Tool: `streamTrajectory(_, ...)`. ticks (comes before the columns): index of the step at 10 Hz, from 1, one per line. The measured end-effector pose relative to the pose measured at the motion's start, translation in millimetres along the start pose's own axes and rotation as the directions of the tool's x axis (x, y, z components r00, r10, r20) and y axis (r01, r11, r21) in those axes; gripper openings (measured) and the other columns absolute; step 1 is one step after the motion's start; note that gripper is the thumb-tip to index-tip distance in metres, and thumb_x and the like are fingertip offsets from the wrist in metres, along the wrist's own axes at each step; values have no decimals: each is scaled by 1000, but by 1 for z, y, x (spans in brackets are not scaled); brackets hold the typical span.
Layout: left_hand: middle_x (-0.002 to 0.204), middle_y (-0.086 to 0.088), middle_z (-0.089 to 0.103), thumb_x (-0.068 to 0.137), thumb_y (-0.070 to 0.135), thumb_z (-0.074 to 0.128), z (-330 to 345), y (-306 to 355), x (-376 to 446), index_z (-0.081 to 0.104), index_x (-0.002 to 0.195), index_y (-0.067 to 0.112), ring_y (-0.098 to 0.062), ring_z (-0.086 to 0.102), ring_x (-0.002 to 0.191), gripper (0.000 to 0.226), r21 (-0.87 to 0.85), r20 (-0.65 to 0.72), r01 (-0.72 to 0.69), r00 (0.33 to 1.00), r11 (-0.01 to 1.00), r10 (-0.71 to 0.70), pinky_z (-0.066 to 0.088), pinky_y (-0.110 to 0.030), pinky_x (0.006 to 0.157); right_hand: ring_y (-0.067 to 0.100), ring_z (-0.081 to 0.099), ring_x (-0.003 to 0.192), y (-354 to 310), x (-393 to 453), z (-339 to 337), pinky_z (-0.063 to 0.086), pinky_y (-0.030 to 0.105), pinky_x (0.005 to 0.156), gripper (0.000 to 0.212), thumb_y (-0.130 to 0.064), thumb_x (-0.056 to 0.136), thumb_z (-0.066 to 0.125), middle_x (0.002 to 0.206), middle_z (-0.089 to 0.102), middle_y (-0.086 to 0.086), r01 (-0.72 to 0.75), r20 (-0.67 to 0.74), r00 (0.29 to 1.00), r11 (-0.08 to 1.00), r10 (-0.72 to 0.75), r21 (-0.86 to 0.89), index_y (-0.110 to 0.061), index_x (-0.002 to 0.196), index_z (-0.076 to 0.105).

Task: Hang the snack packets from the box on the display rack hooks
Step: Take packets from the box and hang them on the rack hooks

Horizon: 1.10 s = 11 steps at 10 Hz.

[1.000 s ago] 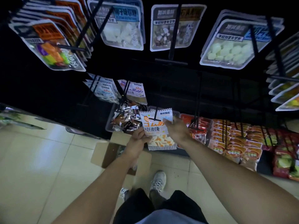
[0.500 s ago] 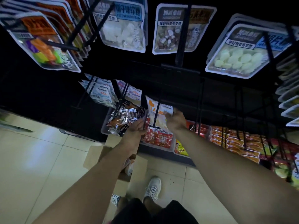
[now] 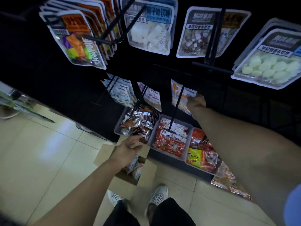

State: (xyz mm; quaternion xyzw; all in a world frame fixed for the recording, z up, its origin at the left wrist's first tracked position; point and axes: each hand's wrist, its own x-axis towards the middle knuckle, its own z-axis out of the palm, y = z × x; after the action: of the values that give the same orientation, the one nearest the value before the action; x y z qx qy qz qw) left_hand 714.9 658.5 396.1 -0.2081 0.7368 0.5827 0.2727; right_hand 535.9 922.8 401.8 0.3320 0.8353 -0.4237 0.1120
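A cardboard box (image 3: 125, 181) of snack packets stands open on the pale tiled floor (image 3: 48, 152), beside a dark display rack (image 3: 210, 62) whose hooks hold hanging packets above grey bins (image 3: 185, 154).

Snack packet (image 3: 177, 97): white, orange print, serrated top edge. Hangs on a black display rack hook (image 3: 176, 110), tilted, lower right corner against my right grip (image 3: 195, 101). Box (image 3: 146, 170): brown cardboard, flaps open, on the floor at the rack's foot. More packets (image 3: 136, 167) lie loose inside it, below my left grip (image 3: 128, 149).
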Motion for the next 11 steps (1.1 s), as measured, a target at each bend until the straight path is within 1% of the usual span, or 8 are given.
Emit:
streamTrajectory(1, 146, -3, 56, 101, 1, 60, -12, -15, -4, 59, 133, 19, -16, 48, 140, 37, 88, -7, 31, 999, 996, -31, 40, -19, 102, 36, 51, 134, 3, 1, 7, 47, 41, 107, 54, -33, 107, 50, 151, 49, 20, -39, -77, 996, 997, 44, 66, -2, 151, 40)
streamTrajectory(3, 146, -7, 58, 99, 1, 62, -31, -46, -18, 58, 135, 17, -14, 56, 128, 40, 152, 43, 91, 994, 984, -99, 41, -32, 116, 30, 48, 137, 40, -33, 24, 39, 21, 84, 43, -18, 108, 42, 151, 48, 17, -105, -13, 994, 988, 108, 115, -3, 148, 46)
streamTrajectory(5, 132, -8, 59, 98, -6, 60, -63, -100, -21, 55, 137, -2, -17, 54, 122, 40, 206, 79, 131, 986, 970, -150, 48, -8, 78, 14, 68, 105, 104, -110, 87, 51, 20, 87, 36, -8, 106, 44, 123, 66, 9, -137, -93, 982, 956, 166, 259, -5, 140, 55)
streamTrajectory(6, 134, -10, 60, 96, -3, 65, -92, -147, -11, 56, 136, -4, -23, 56, 125, 41, 315, 86, 97, 988, 944, -130, 50, -10, 84, 16, 62, 94, 132, -157, 124, 41, 15, 75, 30, -6, 103, 47, 113, 64, 8, -193, -14, 980, 957, 201, 217, -8, 131, 57)
streamTrajectory(7, 135, -4, 62, 98, 12, 66, -116, -186, 2, 58, 137, 9, -23, 58, 126, 40, 417, 91, 99, 985, 904, -150, 52, -18, 90, 32, 60, 120, 163, -195, 181, 44, 29, 89, 33, -11, 100, 54, 130, 64, 15, -130, 56, 989, 990, 134, -59, -6, 132, 63)
streamTrajectory(9, 137, -5, 62, 94, 23, 70, -127, -287, 73, 62, 135, 23, -29, 62, 118, 42, 645, 129, -144, 989, 751, 79, 50, -34, 99, 25, 63, 118, 237, -170, 344, 46, 26, 95, 27, -14, 97, 59, 124, 68, 5, 38, 471, 876, 959, 104, -282, -14, 122, 69)
streamTrajectory(10, 133, -10, 67, 84, 21, 71, -113, -353, 124, 73, 120, 15, -27, 51, 136, 36, 677, 156, -325, 940, 660, 303, 37, -33, 115, 29, 58, 123, 288, -125, 424, 45, 34, 103, 33, -23, 99, 55, 135, 64, 8, 50, 516, 840, 923, 168, -382, -16, 130, 65)
streamTrajectory(11, 143, -5, 61, 88, 33, 64, -108, -408, 171, 69, 127, 17, -27, 36, 151, 42, 724, 214, -408, 899, 556, 381, 24, -42, 126, 32, 62, 118, 321, -85, 475, 50, 33, 89, 34, -22, 98, 58, 131, 65, 12, 53, 493, 843, 877, 217, -477, -13, 131, 62)
